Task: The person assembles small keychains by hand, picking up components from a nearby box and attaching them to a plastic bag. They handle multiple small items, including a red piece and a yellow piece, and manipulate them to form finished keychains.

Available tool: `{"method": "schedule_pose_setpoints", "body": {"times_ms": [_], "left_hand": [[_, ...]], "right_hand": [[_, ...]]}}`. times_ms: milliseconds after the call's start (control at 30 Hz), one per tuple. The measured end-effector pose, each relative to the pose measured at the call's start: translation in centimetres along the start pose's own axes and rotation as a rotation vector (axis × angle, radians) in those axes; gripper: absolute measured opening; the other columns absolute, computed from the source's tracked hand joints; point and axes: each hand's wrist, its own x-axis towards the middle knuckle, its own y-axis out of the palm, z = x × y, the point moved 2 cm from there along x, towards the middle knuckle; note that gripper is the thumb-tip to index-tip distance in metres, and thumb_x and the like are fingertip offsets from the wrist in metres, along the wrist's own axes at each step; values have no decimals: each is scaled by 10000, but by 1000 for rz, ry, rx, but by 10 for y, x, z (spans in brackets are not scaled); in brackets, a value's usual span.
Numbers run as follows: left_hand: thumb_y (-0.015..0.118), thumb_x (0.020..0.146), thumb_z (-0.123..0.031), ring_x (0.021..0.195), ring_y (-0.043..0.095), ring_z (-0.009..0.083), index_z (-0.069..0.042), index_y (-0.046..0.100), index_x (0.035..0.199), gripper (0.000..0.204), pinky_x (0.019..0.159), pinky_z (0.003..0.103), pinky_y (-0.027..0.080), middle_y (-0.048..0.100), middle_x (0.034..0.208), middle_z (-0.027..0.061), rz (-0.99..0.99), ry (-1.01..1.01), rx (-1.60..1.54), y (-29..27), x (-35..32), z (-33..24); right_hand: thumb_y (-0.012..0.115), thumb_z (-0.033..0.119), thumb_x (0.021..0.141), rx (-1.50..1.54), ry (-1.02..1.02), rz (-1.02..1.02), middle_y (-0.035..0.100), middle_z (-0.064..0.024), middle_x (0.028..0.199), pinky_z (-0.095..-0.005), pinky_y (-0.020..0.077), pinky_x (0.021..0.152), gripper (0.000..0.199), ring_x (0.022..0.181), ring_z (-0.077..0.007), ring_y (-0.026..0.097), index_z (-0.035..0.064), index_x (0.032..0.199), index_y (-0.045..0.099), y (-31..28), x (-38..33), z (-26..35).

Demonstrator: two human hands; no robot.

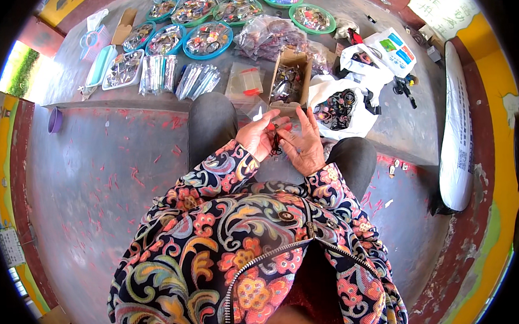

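Observation:
My left hand (259, 137) and my right hand (304, 144) meet over my lap, both pinching a small dark hair clip with red parts (275, 140) between their fingertips. Just beyond the hands stands an open cardboard box (291, 79) full of small dark pieces. A white plastic bag (338, 107) holding more dark pieces lies to the right of the box. Both forearms wear floral patterned sleeves.
Round green and blue trays (208, 39) of small items fill the far floor, with clear packets (157, 72) and a white tray (123, 69) to the left. A long white sack (459, 136) lies at the right. A purple bowl (54, 120) sits at the far left.

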Motion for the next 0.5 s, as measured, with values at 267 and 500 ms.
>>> {"method": "schedule_pose_setpoints", "body": {"times_ms": [267, 500], "left_hand": [[510, 840, -154, 1045, 476, 233, -44, 477, 1073, 260, 882, 380, 398, 512, 1084, 136, 61, -15, 8, 5, -2, 2], [494, 845, -145, 977, 509, 224, -36, 495, 1055, 237, 848, 369, 426, 530, 1039, 123, 41, -64, -55, -10, 4, 4]], "right_hand": [[679, 181, 619, -140, -127, 20, 326, -190, 1296, -432, 300, 953, 283, 1226, -403, 230, 163, 900, 652, -2, 0, 6], [671, 268, 645, -207, -154, 110, 248, -154, 1348, -439, 308, 914, 334, 1253, -369, 180, 188, 967, 628, 2, -3, 9]]}}
